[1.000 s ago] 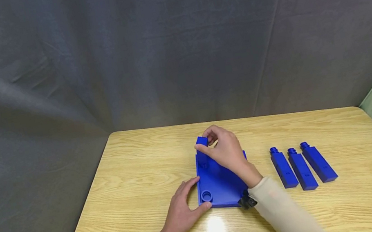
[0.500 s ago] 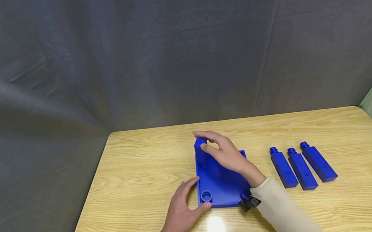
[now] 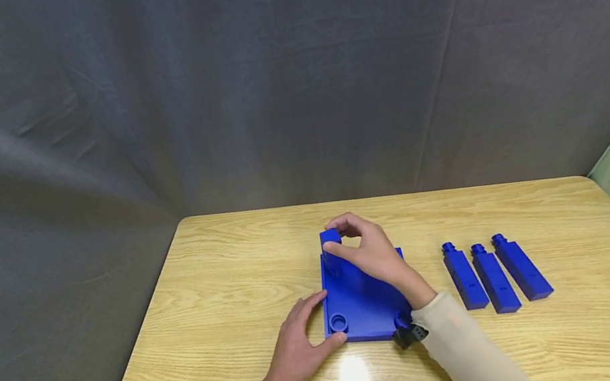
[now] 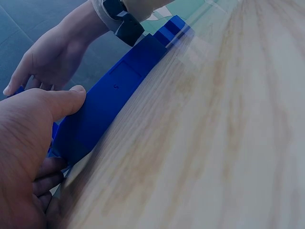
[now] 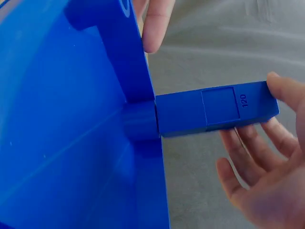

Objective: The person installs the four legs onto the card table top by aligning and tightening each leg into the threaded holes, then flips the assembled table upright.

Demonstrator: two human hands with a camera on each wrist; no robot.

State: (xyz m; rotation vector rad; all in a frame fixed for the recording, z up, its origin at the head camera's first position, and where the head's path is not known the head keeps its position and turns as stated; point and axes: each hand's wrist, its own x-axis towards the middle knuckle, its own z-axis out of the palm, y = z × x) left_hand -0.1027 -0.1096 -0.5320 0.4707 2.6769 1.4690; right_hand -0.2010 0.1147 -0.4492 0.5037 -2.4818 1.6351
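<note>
A blue square tabletop (image 3: 367,309) with raised edges lies underside up, a round socket (image 3: 338,323) at its near left corner. On its far left corner stands an upright blue square table leg (image 5: 217,107), marked 120, its end at the corner socket. My right hand (image 3: 373,250) pinches the leg near its top between thumb and fingers. Around the near left corner, my left hand (image 3: 296,348) holds the tabletop, thumb on the front edge and fingers at the left edge. The right sleeve and wrist cover the tabletop's right side.
Several blue pieces lie right of the tabletop: a left leg (image 3: 465,278), a middle leg (image 3: 495,279) and a right leg (image 3: 523,268), threaded ends pointing away. The wooden table (image 3: 224,286) meets a grey curtain (image 3: 286,85) at the back.
My right fingers loosened and stretched over the leg's top half a second ago, then curled back onto it. The leg's top has turned slightly. My left hand stays in place.
</note>
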